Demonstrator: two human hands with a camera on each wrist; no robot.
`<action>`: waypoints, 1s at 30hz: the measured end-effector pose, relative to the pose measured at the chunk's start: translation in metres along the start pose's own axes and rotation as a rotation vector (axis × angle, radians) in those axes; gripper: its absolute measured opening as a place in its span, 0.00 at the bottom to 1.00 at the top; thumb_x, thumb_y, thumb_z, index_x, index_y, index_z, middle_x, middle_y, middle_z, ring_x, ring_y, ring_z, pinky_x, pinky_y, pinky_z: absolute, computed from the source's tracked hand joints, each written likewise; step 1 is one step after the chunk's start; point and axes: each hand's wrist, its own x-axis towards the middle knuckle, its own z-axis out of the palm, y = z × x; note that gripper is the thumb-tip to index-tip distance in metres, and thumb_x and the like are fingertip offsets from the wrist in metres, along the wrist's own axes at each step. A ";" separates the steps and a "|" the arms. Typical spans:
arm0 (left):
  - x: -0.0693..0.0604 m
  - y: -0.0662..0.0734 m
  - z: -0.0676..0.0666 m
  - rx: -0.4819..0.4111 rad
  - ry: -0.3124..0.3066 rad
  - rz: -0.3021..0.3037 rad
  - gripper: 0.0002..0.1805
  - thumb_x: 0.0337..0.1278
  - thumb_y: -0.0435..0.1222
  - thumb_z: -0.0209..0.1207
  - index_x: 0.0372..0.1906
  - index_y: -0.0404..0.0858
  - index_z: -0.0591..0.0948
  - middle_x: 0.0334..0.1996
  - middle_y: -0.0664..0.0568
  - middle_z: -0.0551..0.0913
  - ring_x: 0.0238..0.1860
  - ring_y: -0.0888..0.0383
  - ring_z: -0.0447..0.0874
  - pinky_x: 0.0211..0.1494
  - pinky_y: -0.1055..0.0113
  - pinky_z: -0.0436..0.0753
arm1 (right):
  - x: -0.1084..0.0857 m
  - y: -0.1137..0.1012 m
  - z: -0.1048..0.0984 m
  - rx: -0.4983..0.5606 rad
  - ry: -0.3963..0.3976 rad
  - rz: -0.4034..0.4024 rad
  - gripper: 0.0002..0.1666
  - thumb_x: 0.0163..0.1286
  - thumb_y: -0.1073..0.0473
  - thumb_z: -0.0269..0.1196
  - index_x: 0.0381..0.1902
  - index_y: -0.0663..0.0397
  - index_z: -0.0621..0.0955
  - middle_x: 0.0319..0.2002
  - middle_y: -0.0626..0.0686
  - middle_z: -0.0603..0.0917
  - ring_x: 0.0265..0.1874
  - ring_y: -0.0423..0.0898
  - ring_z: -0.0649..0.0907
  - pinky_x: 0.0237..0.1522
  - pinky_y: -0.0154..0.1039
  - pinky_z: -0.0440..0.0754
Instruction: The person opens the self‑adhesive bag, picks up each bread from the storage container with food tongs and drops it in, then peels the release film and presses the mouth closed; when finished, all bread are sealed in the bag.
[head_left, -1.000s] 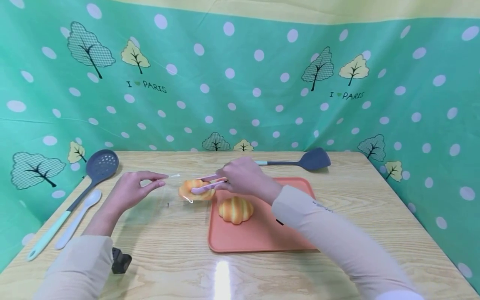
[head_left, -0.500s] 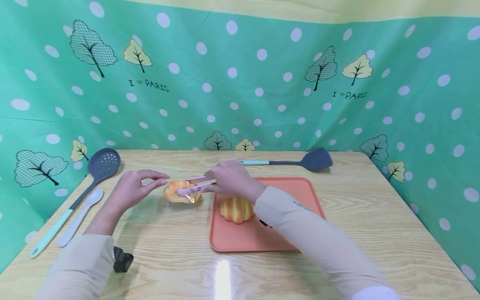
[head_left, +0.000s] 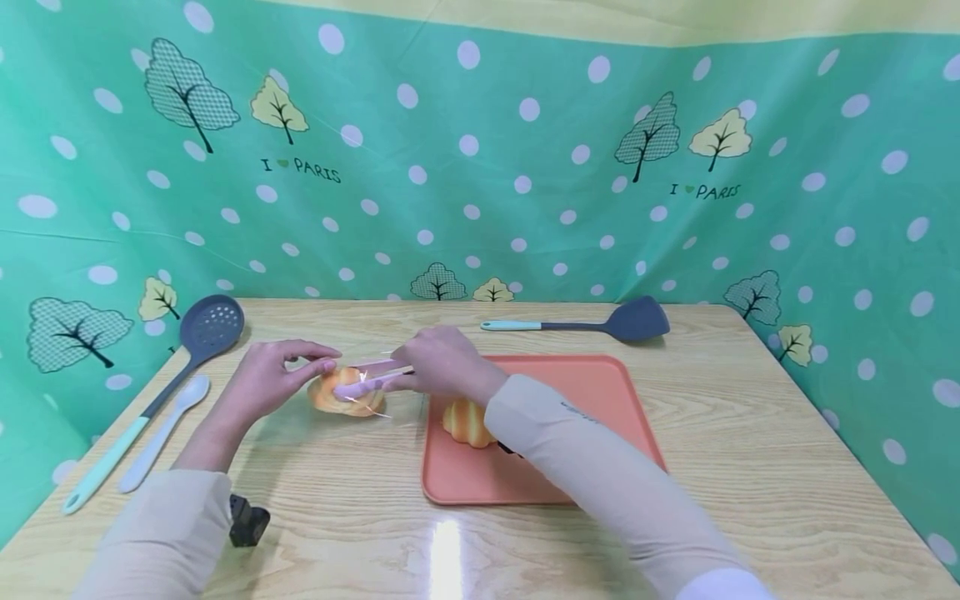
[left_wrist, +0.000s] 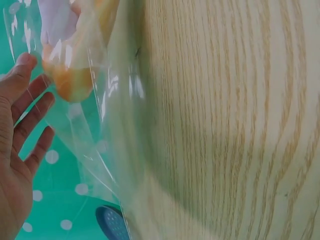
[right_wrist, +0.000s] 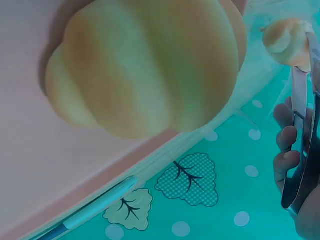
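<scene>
Closest in, a black block (head_left: 247, 521) beside the left cuff (head_left: 168, 508). Next up the table (head_left: 750, 467), the pink tray (head_left: 592, 392), and there's a roll (head_left: 467, 423) on it, its edge hidden by the right cuff (head_left: 528, 417)! Over on the left, spoon (head_left: 162, 437) and skimmer (head_left: 212, 327) lie side by side.

Now the hands: left hand (head_left: 270, 379), thumb and forefinger pinching the clear bag (left_wrist: 107, 145), the other fingers loosely apart. Right hand (head_left: 442, 362), fingers wrapped round the lilac tongs (head_left: 367, 387), and the tongs have the other roll (head_left: 326, 393)! It's inside the bag, just beside the left fingertips, left of the tray; whether it touches the table, can't tell.

Farther back, the spatula (head_left: 633, 321) lies behind the tray, blade rightward. Last, the dotted green curtain (head_left: 480, 208), trees and "PARIS" on it.
</scene>
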 end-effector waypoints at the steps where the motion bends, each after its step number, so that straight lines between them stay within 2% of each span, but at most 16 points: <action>1: 0.000 0.000 0.000 0.003 0.005 0.000 0.08 0.64 0.37 0.68 0.44 0.38 0.91 0.41 0.45 0.91 0.45 0.43 0.88 0.49 0.42 0.82 | 0.001 -0.001 0.000 -0.004 0.000 -0.004 0.27 0.70 0.32 0.62 0.56 0.40 0.87 0.40 0.40 0.88 0.32 0.39 0.80 0.35 0.36 0.77; 11: 0.000 0.001 0.003 -0.005 0.048 0.024 0.07 0.62 0.35 0.70 0.43 0.38 0.91 0.39 0.48 0.91 0.41 0.46 0.89 0.45 0.47 0.84 | 0.012 -0.004 0.004 -0.003 -0.026 -0.024 0.27 0.70 0.30 0.60 0.51 0.40 0.88 0.36 0.40 0.88 0.30 0.39 0.80 0.33 0.36 0.76; 18: -0.001 0.001 0.004 -0.005 0.056 0.025 0.07 0.61 0.35 0.70 0.43 0.39 0.91 0.40 0.48 0.91 0.42 0.46 0.89 0.45 0.48 0.83 | 0.018 -0.008 0.008 0.003 -0.026 -0.037 0.25 0.72 0.30 0.58 0.38 0.42 0.87 0.25 0.40 0.81 0.26 0.39 0.75 0.30 0.35 0.72; 24: -0.001 0.002 0.004 -0.002 0.056 0.025 0.06 0.62 0.35 0.69 0.42 0.39 0.91 0.39 0.49 0.91 0.41 0.47 0.89 0.45 0.49 0.84 | 0.021 -0.012 0.009 -0.010 -0.011 -0.048 0.27 0.72 0.29 0.56 0.30 0.42 0.83 0.21 0.41 0.76 0.24 0.38 0.72 0.29 0.34 0.72; 30: -0.001 0.002 0.006 -0.012 0.044 0.014 0.06 0.63 0.34 0.69 0.42 0.39 0.91 0.39 0.48 0.91 0.38 0.50 0.89 0.41 0.59 0.86 | 0.025 -0.014 0.009 -0.028 0.003 -0.060 0.29 0.72 0.29 0.55 0.25 0.43 0.78 0.19 0.42 0.69 0.21 0.38 0.69 0.26 0.34 0.70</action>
